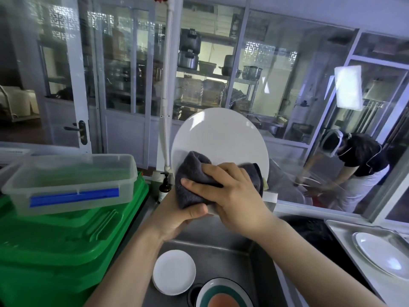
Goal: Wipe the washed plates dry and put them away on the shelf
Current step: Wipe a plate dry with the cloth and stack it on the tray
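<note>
- Large round white plate [219, 138]: centre of frame, held near upright above the steel sink [221, 247].
- Left hand [177, 218]: grips the plate's lower edge, thumb on the dark grey cloth [192, 180].
- Right hand [232, 196]: fingers spread, presses the cloth against the plate face.
- Sink, bottom centre: small white plates [174, 271] stacked; a teal-rimmed plate [223, 293] beside them.
- Lower right: white plate on a metal tray [338, 231].
</note>
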Demonstrator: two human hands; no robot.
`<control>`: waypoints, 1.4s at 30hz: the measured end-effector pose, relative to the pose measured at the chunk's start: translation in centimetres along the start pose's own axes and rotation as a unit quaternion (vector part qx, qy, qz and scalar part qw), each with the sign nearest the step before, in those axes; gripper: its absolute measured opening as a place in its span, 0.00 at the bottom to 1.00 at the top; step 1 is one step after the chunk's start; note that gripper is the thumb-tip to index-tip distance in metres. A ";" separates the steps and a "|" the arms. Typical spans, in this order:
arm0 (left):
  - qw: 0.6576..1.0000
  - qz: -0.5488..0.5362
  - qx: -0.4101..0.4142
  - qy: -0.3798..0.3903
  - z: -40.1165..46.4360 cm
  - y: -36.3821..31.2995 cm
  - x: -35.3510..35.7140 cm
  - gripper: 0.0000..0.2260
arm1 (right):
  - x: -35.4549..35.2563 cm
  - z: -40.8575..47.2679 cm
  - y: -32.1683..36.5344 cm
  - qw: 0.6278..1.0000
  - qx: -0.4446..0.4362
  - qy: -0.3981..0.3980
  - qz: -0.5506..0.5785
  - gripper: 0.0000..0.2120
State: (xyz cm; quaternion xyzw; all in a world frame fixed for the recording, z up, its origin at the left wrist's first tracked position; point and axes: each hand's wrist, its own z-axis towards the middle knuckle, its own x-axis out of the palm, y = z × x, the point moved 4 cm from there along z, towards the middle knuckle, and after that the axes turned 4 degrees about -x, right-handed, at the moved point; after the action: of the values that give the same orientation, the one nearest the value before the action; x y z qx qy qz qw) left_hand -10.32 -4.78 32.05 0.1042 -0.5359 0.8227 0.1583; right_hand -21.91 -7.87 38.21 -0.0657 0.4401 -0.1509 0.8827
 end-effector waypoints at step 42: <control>0.949 0.245 -0.013 -0.198 0.1 0.2 -0.7 0.13 | -3.0 -3.9 -7.2 0.932 0.303 -0.198 -0.017 0.31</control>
State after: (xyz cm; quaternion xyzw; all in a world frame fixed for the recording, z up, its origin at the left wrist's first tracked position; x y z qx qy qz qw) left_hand -9.74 -5.05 31.65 0.1284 -0.5761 0.7919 -0.1565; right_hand -28.20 -13.68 39.88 0.1689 0.1888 -0.2759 0.9272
